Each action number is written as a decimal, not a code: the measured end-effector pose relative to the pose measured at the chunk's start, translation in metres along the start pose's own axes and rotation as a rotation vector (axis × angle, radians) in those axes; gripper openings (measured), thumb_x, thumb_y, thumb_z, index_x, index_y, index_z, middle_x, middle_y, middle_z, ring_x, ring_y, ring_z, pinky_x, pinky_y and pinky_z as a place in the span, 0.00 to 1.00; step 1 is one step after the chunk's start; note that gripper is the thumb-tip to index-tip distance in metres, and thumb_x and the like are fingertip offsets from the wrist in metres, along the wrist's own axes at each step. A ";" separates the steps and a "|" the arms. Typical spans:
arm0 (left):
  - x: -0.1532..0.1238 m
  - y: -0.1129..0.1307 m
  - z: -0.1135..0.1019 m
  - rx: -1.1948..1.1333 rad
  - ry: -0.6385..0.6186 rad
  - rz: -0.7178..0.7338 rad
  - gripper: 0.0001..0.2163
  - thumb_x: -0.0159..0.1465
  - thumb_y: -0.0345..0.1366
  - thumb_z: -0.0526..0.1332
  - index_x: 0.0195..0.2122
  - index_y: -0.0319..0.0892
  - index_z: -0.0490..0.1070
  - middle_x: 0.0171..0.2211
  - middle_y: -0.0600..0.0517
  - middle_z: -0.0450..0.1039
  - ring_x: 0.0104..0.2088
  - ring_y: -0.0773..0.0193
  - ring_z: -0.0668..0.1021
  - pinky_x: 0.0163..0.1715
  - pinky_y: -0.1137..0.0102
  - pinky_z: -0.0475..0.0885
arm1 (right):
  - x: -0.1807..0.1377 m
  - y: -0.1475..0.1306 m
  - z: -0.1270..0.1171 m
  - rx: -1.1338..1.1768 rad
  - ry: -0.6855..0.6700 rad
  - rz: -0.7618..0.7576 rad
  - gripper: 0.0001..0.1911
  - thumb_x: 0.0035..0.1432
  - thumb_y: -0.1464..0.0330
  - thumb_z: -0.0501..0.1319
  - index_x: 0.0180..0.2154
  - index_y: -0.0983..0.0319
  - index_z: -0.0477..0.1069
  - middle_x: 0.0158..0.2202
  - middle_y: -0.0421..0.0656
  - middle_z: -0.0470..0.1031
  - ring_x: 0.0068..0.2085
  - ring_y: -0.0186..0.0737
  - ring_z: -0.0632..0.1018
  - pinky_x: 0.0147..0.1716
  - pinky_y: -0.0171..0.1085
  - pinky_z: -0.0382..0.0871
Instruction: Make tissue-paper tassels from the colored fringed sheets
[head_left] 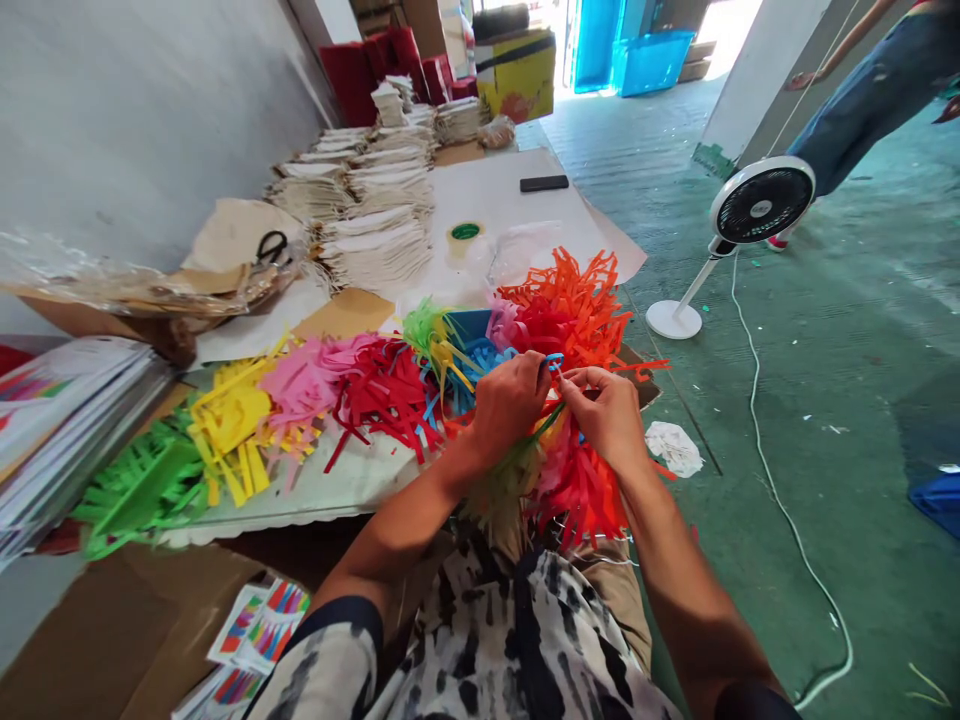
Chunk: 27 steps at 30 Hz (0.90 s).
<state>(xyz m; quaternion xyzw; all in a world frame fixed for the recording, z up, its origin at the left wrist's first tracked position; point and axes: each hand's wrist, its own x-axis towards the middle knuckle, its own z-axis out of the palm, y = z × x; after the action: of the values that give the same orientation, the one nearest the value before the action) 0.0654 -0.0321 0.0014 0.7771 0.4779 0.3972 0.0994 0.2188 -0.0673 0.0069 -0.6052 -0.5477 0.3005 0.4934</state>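
My left hand [510, 405] is closed, its fingers pinching a blue twisted paper loop [554, 361] above the table's edge. Close beside it, my right hand [606, 412] pinches at the same spot; what lies between its fingertips is too small to make out. Below both hands hangs a bunch of red tassels [581, 490], with pale green and yellow strips partly hidden by my left forearm. Just beyond my hands lies a heap of orange tissue-paper tassels [574, 300]. Blue tassels [480, 360] spread to the left of it.
Crimson [386, 390], pink [304, 375], yellow [232, 410] and green tassels [146, 485] line the table's near edge. Stacks of white paper bundles [382, 245], scissors [271, 247], a tape roll [465, 232] and a phone [544, 184] lie farther back. A fan [761, 208] stands right; a person walks behind it.
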 end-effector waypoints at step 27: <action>0.023 0.002 -0.017 -0.858 -0.287 -0.416 0.18 0.60 0.47 0.75 0.45 0.40 0.83 0.35 0.51 0.82 0.29 0.69 0.76 0.30 0.73 0.70 | -0.003 0.006 -0.007 0.177 -0.083 -0.078 0.14 0.61 0.56 0.68 0.32 0.61 0.79 0.44 0.46 0.84 0.23 0.30 0.64 0.22 0.35 0.54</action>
<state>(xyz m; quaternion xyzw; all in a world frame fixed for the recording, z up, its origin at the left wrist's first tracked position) 0.0600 -0.0180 0.0256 0.6012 0.3976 0.4189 0.5523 0.2272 -0.0714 0.0032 -0.5244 -0.5622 0.3532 0.5331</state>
